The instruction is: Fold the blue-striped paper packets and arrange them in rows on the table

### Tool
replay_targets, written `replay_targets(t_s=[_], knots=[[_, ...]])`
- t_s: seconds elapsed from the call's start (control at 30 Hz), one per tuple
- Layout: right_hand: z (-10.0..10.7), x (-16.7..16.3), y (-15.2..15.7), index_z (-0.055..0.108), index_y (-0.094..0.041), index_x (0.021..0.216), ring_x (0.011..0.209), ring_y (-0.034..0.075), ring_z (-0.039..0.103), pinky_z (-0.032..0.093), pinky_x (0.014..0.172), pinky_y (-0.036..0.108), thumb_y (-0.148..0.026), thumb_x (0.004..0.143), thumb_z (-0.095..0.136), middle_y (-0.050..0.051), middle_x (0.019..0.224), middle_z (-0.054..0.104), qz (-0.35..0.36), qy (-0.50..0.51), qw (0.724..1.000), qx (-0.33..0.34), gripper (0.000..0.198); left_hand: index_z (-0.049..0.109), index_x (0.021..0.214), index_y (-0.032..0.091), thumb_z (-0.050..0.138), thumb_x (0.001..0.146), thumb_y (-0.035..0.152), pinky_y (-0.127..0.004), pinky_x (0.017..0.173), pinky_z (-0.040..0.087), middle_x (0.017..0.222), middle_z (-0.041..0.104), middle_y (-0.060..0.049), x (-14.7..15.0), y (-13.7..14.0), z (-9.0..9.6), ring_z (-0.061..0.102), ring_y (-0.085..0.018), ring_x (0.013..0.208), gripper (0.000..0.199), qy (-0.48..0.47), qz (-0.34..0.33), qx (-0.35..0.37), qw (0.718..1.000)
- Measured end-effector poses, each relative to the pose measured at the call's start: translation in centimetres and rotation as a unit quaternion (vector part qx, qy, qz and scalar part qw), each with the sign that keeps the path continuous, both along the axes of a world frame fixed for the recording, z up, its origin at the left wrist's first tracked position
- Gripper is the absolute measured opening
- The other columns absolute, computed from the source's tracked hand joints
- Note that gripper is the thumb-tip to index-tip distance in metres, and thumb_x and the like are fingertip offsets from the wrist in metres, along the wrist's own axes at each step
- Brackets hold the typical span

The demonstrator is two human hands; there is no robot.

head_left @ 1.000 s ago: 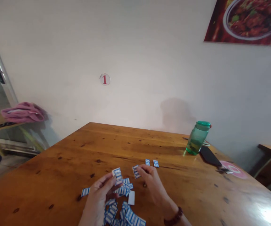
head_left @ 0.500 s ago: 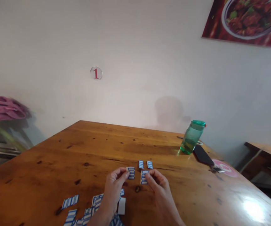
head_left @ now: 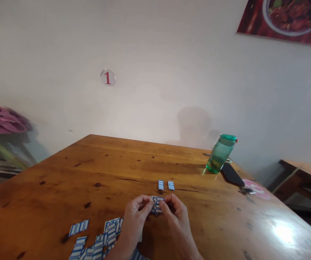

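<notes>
My left hand [head_left: 137,216] is pinching a small blue-and-white printed card [head_left: 152,199] between thumb and fingers. A second such card [head_left: 159,199] is pinched in my right hand [head_left: 175,213]. The two cards meet and overlap between my fingertips, above the table. Just beyond them two more small cards lie side by side, one on the left [head_left: 161,185] and one on the right [head_left: 171,185]. A loose heap of similar cards [head_left: 110,231] lies by my left forearm, which hides part of it. Further left a striped card [head_left: 79,228] lies apart from the heap.
On the wooden table [head_left: 63,187], a green bottle [head_left: 220,155] stands at the back right beside a dark phone-like slab [head_left: 231,174]. A pink round mat [head_left: 257,189] with a small metallic item lies near the right edge. Pink cloth [head_left: 4,121] rests at far left.
My right hand has moved left and my left hand slightly right, so the two held cards, apart before, now overlap. The view has tilted slightly downward.
</notes>
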State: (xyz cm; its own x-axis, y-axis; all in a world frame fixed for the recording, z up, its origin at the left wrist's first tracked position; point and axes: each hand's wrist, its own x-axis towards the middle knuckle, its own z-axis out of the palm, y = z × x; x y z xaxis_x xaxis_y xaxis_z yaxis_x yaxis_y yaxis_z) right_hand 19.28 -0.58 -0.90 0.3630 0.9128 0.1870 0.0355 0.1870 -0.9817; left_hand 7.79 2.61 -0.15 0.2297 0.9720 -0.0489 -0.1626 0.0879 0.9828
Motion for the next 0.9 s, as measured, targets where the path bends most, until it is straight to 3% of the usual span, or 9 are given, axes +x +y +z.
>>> replay_targets(t_s=[0.27,0.53,0.7,0.9], knots=[[-0.5,0.0,0.1,0.048,-0.018,0.059,0.050,0.010,0.040,0.033,0.047,0.021,-0.039,0.067,0.062,-0.004,0.053,0.045,-0.003,0.014,1.000,0.007,0.027,0.062,0.055,0.015,0.066,0.054,0.032,-0.020,0.051,0.039,0.053,0.059,0.001,0.2,0.0,-0.1,0.051,-0.012,0.054,0.017,-0.007,0.001,0.022,1.000],[-0.2,0.0,0.3,0.055,-0.016,0.062,0.052,0.011,0.047,0.038,0.050,0.021,-0.040,0.060,0.069,-0.002,0.056,0.053,0.037,0.099,0.994,-0.003,0.028,0.058,0.053,0.016,0.068,0.050,0.033,-0.019,0.044,0.032,0.049,0.051,0.004,0.4,-0.1,-0.1,0.042,-0.010,0.047,0.020,-0.021,0.008,-0.018,1.000],[-0.1,-0.1,0.4,0.056,-0.015,0.058,0.049,0.009,0.045,0.036,0.048,0.020,-0.040,0.056,0.073,-0.002,0.052,0.054,0.060,0.157,0.985,-0.030,0.030,0.058,0.053,0.016,0.068,0.053,0.031,-0.020,0.047,0.033,0.050,0.052,0.004,0.5,0.2,-0.7,0.043,-0.009,0.049,0.019,-0.033,-0.001,0.000,0.999],[-0.3,0.0,0.5,0.057,-0.014,0.056,0.048,0.008,0.043,0.035,0.048,0.019,-0.042,0.053,0.074,-0.002,0.051,0.053,0.064,0.155,0.986,-0.018,0.033,0.056,0.053,0.015,0.070,0.055,0.033,-0.019,0.047,0.033,0.048,0.049,0.005,0.5,0.3,-1.5,0.042,-0.008,0.048,0.022,-0.052,-0.025,0.008,0.998]])
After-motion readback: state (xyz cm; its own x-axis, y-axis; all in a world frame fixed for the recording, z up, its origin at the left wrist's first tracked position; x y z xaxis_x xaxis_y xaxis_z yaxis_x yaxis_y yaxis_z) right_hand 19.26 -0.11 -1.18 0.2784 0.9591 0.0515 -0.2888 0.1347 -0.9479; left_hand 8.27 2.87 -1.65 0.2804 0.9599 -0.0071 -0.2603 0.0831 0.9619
